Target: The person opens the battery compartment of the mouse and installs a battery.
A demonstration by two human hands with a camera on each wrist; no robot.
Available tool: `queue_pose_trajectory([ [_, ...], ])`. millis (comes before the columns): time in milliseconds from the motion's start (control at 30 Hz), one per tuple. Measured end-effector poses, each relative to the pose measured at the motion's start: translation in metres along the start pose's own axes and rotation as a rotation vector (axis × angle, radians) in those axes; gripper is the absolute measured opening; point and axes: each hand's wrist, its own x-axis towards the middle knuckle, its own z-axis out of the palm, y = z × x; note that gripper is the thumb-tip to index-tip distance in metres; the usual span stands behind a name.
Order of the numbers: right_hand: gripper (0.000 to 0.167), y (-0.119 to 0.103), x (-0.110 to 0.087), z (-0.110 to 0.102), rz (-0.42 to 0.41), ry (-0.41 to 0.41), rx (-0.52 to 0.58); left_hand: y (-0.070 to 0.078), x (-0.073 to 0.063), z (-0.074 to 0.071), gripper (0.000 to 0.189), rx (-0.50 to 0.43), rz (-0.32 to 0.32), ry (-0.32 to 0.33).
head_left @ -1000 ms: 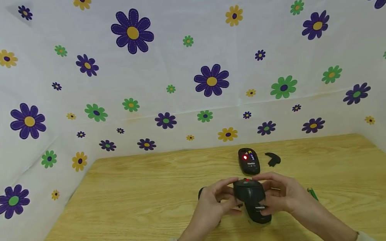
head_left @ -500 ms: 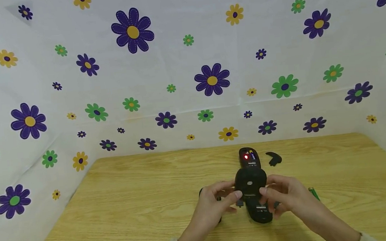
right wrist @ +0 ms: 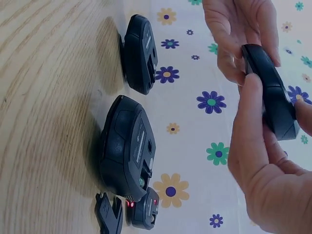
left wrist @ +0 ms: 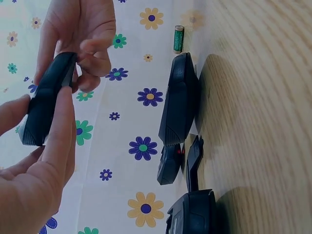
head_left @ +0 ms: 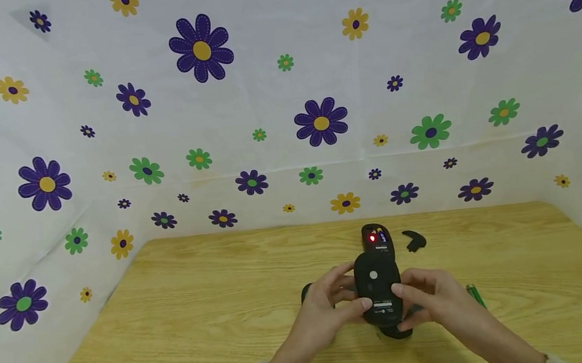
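Note:
Both hands hold a black computer mouse [head_left: 377,287] above the table, its underside with a pale round spot and printed label facing the head camera. My left hand [head_left: 321,306] pinches its left side, thumb on the underside. On the opposite edge my right hand [head_left: 441,297] grips it between thumb and fingers. Seen edge-on in the left wrist view, the held mouse [left wrist: 48,100] is tilted. Below it lies another black mouse [head_left: 397,332], mostly covered in the head view; the right wrist view shows this mouse [right wrist: 127,146] bottom up with an uncovered battery slot.
Farther back lies an upturned mouse [head_left: 379,238] with a glowing red light. Beside it is a curved black cover [head_left: 415,240]. A further mouse [head_left: 305,291] is partly hidden behind the left hand. A green battery [head_left: 476,296] lies right of the right hand on the wooden table [head_left: 203,307].
The held mouse has been turned in the fingers, so its underside now faces the head camera. Both thumbs have shifted onto that side. The other mice have stayed put.

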Motion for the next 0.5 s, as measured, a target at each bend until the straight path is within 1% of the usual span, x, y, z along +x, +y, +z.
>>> queue_pose_trajectory([
  [67, 0.039, 0.0009, -0.0008, 0.0004, -0.01, -0.004, 0.013, -0.0003, -0.0004, 0.0003, 0.06, 0.003, -0.001, -0.014],
  [133, 0.055, 0.0015, -0.0016, 0.0004, -0.024, -0.01, 0.028, -0.0006, -0.0007, 0.0005, 0.062, -0.003, -0.008, -0.028],
  [233, 0.068, 0.0024, -0.0019, -0.0006, -0.046, -0.03, 0.051, -0.0014, -0.0006, 0.0008, 0.064, -0.015, -0.017, -0.056],
  [333, 0.068, 0.0037, -0.0023, -0.002, -0.073, -0.047, 0.057, -0.0027, -0.0006, 0.0017, 0.069, -0.046, -0.042, -0.079],
  [500, 0.062, 0.0051, -0.0018, 0.0, -0.104, -0.032, 0.001, -0.0052, -0.001, 0.0034, 0.076, -0.082, -0.078, -0.098],
])
